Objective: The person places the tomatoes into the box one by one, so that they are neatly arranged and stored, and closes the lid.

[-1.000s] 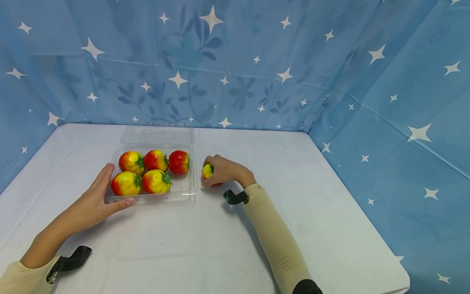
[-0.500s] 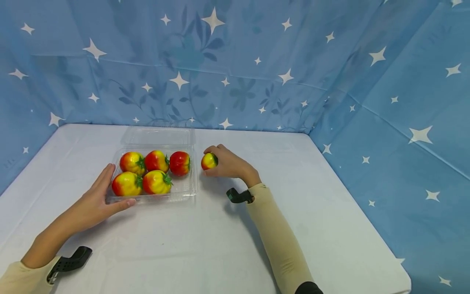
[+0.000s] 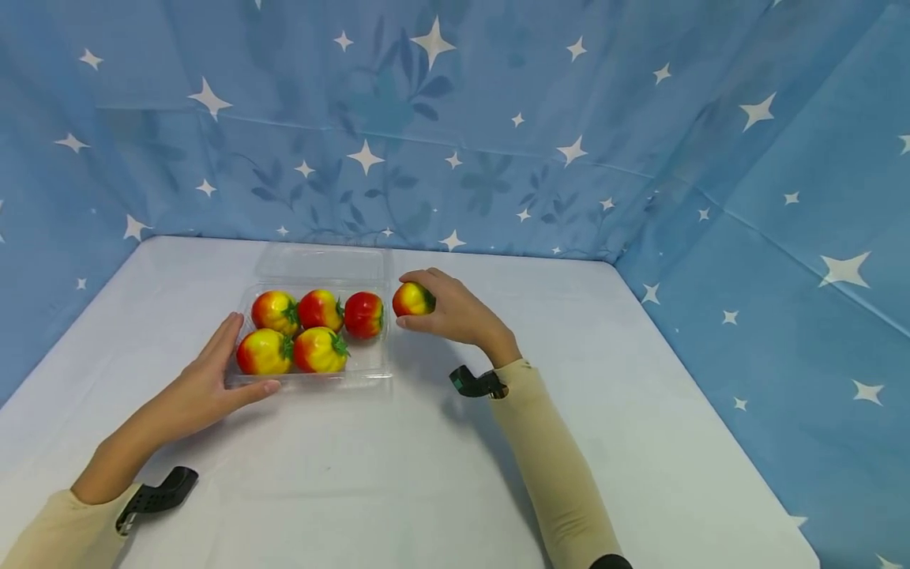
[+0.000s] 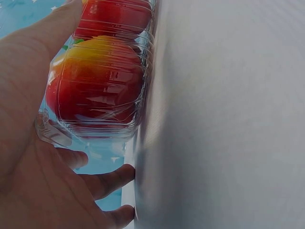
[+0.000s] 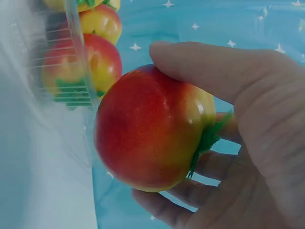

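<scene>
My right hand (image 3: 465,314) holds a red-and-yellow tomato (image 3: 409,300) between thumb and fingers, just off the right side of a clear plastic clamshell box (image 3: 370,359). In the right wrist view that tomato (image 5: 147,129) has its green leafy top turned toward the palm. Several similar tomatoes (image 3: 320,350) sit in the box in two rows; the front right spot is bare. At the box's left front corner rests my left hand (image 3: 195,395), thumb along the front and fingers at the side. The left wrist view shows its fingers (image 4: 107,183) spread and fairly straight beside the box wall.
The box's clear lid (image 3: 323,261) lies folded back behind it on the white-covered table (image 3: 398,474). A blue star-patterned curtain (image 3: 498,87) hangs behind the table and along its right side.
My right hand has lifted the tomato from the table and moved it up and away from me, beside the box. The left hand stays at the box. The head view has shifted slightly.
</scene>
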`<state>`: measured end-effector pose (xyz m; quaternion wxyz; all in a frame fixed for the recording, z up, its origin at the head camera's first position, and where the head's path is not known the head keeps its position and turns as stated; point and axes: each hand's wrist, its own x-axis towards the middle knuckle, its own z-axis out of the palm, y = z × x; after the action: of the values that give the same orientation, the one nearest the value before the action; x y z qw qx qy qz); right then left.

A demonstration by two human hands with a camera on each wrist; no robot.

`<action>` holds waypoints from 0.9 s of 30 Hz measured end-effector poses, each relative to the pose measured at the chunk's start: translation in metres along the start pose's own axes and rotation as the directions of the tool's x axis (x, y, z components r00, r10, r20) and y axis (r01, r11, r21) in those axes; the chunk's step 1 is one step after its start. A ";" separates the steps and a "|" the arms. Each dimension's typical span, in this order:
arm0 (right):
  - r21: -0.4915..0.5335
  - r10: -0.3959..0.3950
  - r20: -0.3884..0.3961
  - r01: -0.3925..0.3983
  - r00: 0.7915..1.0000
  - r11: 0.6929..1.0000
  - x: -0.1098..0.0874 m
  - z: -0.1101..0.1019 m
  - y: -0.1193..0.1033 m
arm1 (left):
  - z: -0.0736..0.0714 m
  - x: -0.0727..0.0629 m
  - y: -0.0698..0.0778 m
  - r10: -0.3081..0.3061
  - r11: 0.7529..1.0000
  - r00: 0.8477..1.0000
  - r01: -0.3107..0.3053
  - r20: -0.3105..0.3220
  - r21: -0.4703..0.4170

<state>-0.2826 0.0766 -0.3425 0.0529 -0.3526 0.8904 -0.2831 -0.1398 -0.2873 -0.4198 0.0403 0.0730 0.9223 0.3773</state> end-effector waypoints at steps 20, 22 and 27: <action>0.177 -0.182 -0.109 0.199 0.977 0.964 0.001 0.024 -0.028 | 0.003 -0.002 0.000 0.010 1.000 1.000 -0.010 -0.015 0.004; 0.207 -0.183 -0.088 0.198 0.979 0.958 0.002 0.027 -0.032 | 0.003 -0.003 0.000 0.011 1.000 1.000 -0.011 -0.018 0.005; 0.257 -0.159 -0.024 0.160 0.987 0.953 0.003 0.034 -0.038 | 0.001 -0.002 -0.001 0.013 1.000 1.000 -0.013 -0.021 0.014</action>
<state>-0.2526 0.0363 -0.3502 0.0740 -0.4131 0.8146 -0.4003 -0.1374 -0.2873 -0.4212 0.0277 0.0751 0.9247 0.3721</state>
